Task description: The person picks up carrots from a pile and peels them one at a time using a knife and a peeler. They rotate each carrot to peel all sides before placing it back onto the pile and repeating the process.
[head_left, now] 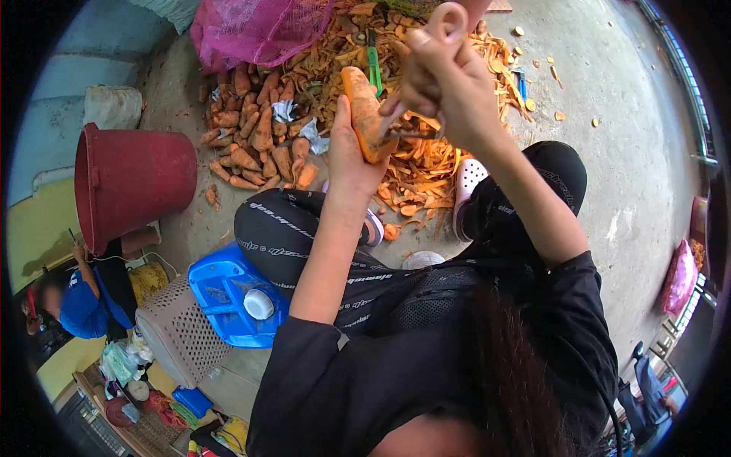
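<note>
My left hand (pixel 352 156) is wrapped round the lower part of a large carrot (pixel 359 86), which slants up and away from me. Its skin is partly peeled, with dark soil patches on the near half. My right hand (pixel 451 84) is closed on a peeler (pixel 417 136), whose metal head lies against or just beside the carrot's right side; the grip is mostly hidden by the fingers. Below both hands spreads a heap of orange carrot peelings (pixel 422 174). Unpeeled carrots (pixel 263 135) are piled to the left, with scraps of paper among them.
A green-handled tool (pixel 373 62) and a blue-handled one (pixel 521 82) lie by the peelings. Pink mesh sack (pixel 255 34) lies behind the carrots. On the left stand a red bucket (pixel 137 177), a blue jerrycan (pixel 228 283) and a basket (pixel 181 335). Another person (pixel 87 301) sits beyond.
</note>
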`<action>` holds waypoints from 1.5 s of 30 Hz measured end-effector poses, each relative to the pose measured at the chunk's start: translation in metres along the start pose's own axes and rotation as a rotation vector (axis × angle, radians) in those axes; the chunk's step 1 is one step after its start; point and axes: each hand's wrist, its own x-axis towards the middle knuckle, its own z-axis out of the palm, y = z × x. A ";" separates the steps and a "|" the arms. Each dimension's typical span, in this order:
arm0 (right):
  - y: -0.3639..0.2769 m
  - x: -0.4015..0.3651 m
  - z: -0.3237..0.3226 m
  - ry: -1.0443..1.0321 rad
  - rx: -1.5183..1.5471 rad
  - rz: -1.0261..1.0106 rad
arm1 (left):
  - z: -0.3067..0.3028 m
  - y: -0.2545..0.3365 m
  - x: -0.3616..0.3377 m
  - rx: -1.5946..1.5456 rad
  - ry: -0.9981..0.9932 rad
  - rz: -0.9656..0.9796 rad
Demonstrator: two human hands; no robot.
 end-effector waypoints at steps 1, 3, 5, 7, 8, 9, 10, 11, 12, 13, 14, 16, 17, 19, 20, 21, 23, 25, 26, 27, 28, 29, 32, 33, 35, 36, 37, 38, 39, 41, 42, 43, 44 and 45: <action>0.005 0.000 0.002 -0.058 0.023 0.007 | 0.001 -0.001 0.000 0.005 -0.005 -0.012; 0.010 -0.005 0.008 -0.089 0.083 -0.020 | -0.011 0.002 0.004 -0.014 -0.145 -0.052; 0.012 -0.005 0.009 -0.154 0.118 -0.020 | -0.017 0.000 0.007 -0.014 -0.180 -0.057; 0.014 -0.005 0.009 -0.148 0.083 -0.015 | 0.004 -0.002 -0.003 0.005 -0.104 -0.025; 0.014 -0.006 0.010 -0.150 0.091 -0.011 | 0.006 -0.002 -0.004 0.006 -0.072 -0.046; 0.015 -0.006 0.011 -0.152 0.100 -0.007 | 0.008 -0.001 -0.005 0.007 -0.041 -0.066; 0.015 -0.007 0.011 -0.150 0.086 -0.006 | 0.008 -0.001 -0.005 0.009 -0.010 -0.085; 0.015 -0.007 0.011 -0.148 0.073 -0.005 | 0.006 -0.001 -0.006 0.003 -0.033 -0.101; 0.015 -0.008 0.011 -0.145 0.060 -0.004 | 0.004 -0.002 -0.006 -0.003 -0.055 -0.118; 0.014 -0.008 0.012 -0.123 0.082 0.008 | 0.001 -0.002 -0.007 -0.008 -0.079 -0.134; 0.011 -0.009 0.015 -0.099 0.105 0.020 | 0.000 -0.004 -0.005 -0.037 -0.062 -0.121; 0.011 -0.008 0.017 -0.077 0.114 0.028 | -0.001 -0.010 0.000 -0.097 -0.030 -0.095; 0.013 -0.007 0.016 -0.076 0.102 0.026 | -0.009 -0.011 0.001 -0.137 -0.132 -0.098; 0.016 -0.005 0.011 -0.084 0.116 0.059 | -0.020 -0.010 0.002 -0.196 -0.261 -0.108; 0.016 -0.004 0.007 -0.096 0.142 0.093 | -0.023 -0.009 0.003 -0.215 -0.289 -0.114; 0.016 -0.002 0.004 -0.108 0.167 0.126 | -0.020 -0.008 0.004 -0.219 -0.243 -0.125; 0.015 -0.004 0.006 -0.090 0.124 0.156 | -0.015 -0.010 0.001 -0.183 -0.172 -0.121; 0.013 -0.002 0.007 -0.022 0.032 0.126 | -0.008 -0.010 -0.004 -0.088 -0.132 -0.092; 0.012 0.002 0.006 0.037 -0.037 0.086 | 0.000 -0.013 -0.007 -0.039 -0.129 -0.037; 0.011 0.008 0.003 0.094 -0.110 0.046 | 0.013 -0.020 -0.010 0.007 -0.128 0.020; 0.015 0.017 -0.007 0.008 0.052 0.011 | 0.020 -0.024 -0.012 0.054 -0.129 0.075; 0.016 0.016 -0.009 0.032 0.049 0.053 | 0.020 -0.024 -0.015 0.077 -0.120 0.052; 0.014 0.021 -0.014 0.046 0.033 0.123 | 0.019 -0.023 -0.012 0.103 -0.162 0.057; 0.017 0.029 -0.024 0.069 -0.035 0.062 | 0.014 -0.026 -0.013 0.118 -0.174 0.015; 0.023 0.062 -0.057 0.101 -0.179 -0.068 | 0.008 -0.030 -0.017 0.144 -0.206 -0.058; 0.021 0.078 -0.063 0.204 -0.129 -0.155 | 0.016 -0.029 -0.024 0.360 -0.171 -0.039; 0.016 0.089 -0.067 0.309 -0.078 -0.243 | 0.016 -0.030 -0.024 0.309 -0.188 -0.042; 0.013 0.093 -0.073 0.362 -0.144 -0.200 | 0.017 -0.030 -0.023 0.263 -0.208 -0.049; 0.006 0.089 -0.069 0.324 -0.184 -0.303 | 0.017 -0.030 -0.023 0.209 -0.223 -0.052; -0.012 0.076 -0.049 0.223 -0.260 -0.491 | 0.014 -0.024 -0.016 0.102 -0.142 -0.056; -0.019 0.070 -0.039 0.315 -0.341 -0.479 | 0.010 -0.019 -0.011 0.069 -0.116 -0.083; -0.024 0.066 -0.052 0.225 -0.508 -0.418 | 0.008 -0.015 -0.009 0.037 -0.091 -0.114; -0.024 0.063 -0.050 0.155 -0.273 -0.336 | 0.009 -0.014 -0.007 0.052 -0.069 -0.089; -0.026 0.055 -0.047 0.086 -0.043 -0.253 | 0.007 -0.013 -0.005 0.046 -0.122 -0.100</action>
